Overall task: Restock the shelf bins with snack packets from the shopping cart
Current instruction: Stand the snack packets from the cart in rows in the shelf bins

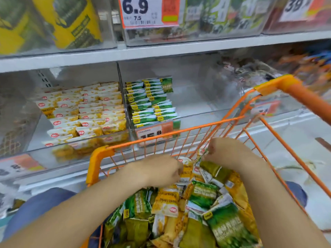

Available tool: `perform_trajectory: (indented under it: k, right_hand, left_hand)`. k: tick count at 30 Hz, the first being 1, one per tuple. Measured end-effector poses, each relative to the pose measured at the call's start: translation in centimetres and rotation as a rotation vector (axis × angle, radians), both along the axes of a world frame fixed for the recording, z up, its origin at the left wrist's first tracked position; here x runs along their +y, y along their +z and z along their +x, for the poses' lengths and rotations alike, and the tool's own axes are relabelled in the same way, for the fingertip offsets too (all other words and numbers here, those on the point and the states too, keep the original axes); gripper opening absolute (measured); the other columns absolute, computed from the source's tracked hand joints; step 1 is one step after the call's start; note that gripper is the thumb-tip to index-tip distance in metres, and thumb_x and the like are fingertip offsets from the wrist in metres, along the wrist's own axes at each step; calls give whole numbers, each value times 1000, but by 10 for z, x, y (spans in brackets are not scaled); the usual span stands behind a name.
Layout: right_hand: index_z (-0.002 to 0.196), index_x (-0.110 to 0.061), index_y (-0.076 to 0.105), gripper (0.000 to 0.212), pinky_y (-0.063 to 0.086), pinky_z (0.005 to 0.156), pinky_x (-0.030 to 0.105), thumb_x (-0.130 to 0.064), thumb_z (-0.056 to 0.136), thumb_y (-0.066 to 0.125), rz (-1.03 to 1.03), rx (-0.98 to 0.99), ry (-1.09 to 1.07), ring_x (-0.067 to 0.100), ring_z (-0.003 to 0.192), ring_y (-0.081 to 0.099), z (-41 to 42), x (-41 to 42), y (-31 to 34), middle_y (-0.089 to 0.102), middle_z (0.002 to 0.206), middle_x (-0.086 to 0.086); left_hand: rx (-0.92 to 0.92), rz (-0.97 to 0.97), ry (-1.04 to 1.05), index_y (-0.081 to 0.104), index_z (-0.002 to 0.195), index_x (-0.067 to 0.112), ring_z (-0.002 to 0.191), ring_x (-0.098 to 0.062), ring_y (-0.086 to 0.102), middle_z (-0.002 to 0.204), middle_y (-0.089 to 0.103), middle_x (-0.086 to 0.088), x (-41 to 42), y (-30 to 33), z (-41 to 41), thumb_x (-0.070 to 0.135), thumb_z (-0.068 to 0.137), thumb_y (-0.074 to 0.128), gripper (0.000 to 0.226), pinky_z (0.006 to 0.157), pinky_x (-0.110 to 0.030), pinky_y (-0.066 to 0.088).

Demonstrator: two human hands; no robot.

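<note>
Both hands are down in the orange cart (100, 158), over a loose heap of yellow and green snack packets (180, 208) that fills its basket. The left hand (161, 171) is seen from the back, knuckles up, fingers curled under at the edge of a yellow packet (187, 171) standing at the far end of the heap; the fingertips are hidden, so whether they pinch that packet or only touch it cannot be told. The right hand (227, 152) sits a little higher and farther in, near the cart's front wire wall, also fisted with its back to the camera; its curled fingers pinch the crinkled top of a packet (203, 155) that hangs just below them, lifted slightly above the heap. The two hands are close together, the gripped packet lying between them. Both forearms reach forward from the bottom corners, bare, converging toward the cart's front. Beyond the cart, on the middle shelf (107, 56), a clear bin (100, 140) holds rows of yellow packets (84, 111) standing on edge, and the bin just right of it holds a narrower stack of green packets (152, 101) with bare space to their right. A price tag (152, 134) hangs on the front of the green bin, partly behind the cart rim.
</note>
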State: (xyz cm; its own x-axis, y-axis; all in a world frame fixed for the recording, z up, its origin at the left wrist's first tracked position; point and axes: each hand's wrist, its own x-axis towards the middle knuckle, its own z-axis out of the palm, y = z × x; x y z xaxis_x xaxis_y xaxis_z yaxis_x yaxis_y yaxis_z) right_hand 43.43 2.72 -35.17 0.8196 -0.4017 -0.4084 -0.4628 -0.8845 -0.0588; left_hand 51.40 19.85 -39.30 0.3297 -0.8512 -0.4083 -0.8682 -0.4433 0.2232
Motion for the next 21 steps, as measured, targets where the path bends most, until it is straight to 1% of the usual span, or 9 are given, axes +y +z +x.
perform_trajectory:
  k: [3,7,10,13,15,16,17,19,21]
  right_hand:
    - [134,-17,41,62,44,86,36,-44,84,67,-31,202,79,28,117,52,2,11,-25,52,129,7]
    - [141,-14,37,51,45,89,36,-23,94,54,-194,233,154,29,126,43,6,23,-35,44,137,10]
    - [127,-16,49,32,43,77,34,-18,95,49,-167,172,191,26,111,53,5,24,-30,55,123,7]
    - [98,-13,58,11,40,61,30,-19,91,53,21,-11,199,21,80,55,1,14,-22,60,91,5]
    - [82,-6,58,14,35,54,29,-19,87,58,239,-84,177,12,62,55,0,7,-16,52,72,9]
    - [80,-4,59,16,37,53,27,-18,87,60,375,-95,153,7,57,58,0,5,-12,54,70,12]
    - [84,-4,63,16,43,55,24,-19,88,61,509,-100,125,5,58,64,0,6,-8,61,74,15]
    - [95,-8,68,15,51,60,24,-20,91,61,690,-137,68,13,68,69,-2,7,0,70,83,16]
    - [94,-10,69,13,51,61,24,-19,92,62,762,-249,25,19,66,67,-3,6,5,68,75,15]
  left_hand:
    - [-8,-55,-8,56,125,22,97,-25,61,110,66,-5,1,-8,1,32,100,41,31,76,-38,52]
    - [-45,-72,12,56,125,25,100,-21,61,108,69,0,9,-14,5,33,100,42,30,73,-30,48]
    - [-30,-220,80,59,122,28,96,-14,63,107,69,5,11,-10,8,30,99,41,29,74,-30,50]
    - [59,-406,180,59,122,30,90,-5,62,107,68,10,14,-4,11,33,99,45,27,80,-31,52]
    - [192,-493,254,56,128,32,96,2,59,116,63,15,15,1,9,39,95,53,33,84,-24,51]
    - [269,-524,289,55,128,34,99,5,58,118,61,18,16,3,7,41,92,57,36,85,-21,51]
    - [335,-557,321,57,124,37,97,7,59,116,62,20,15,6,5,41,89,62,35,84,-19,51]
    - [410,-618,373,62,104,41,79,2,63,91,67,23,14,10,2,36,85,69,21,74,-20,52]
    - [485,-667,423,63,92,40,63,-10,62,73,67,20,14,15,1,30,82,74,18,64,-25,51]
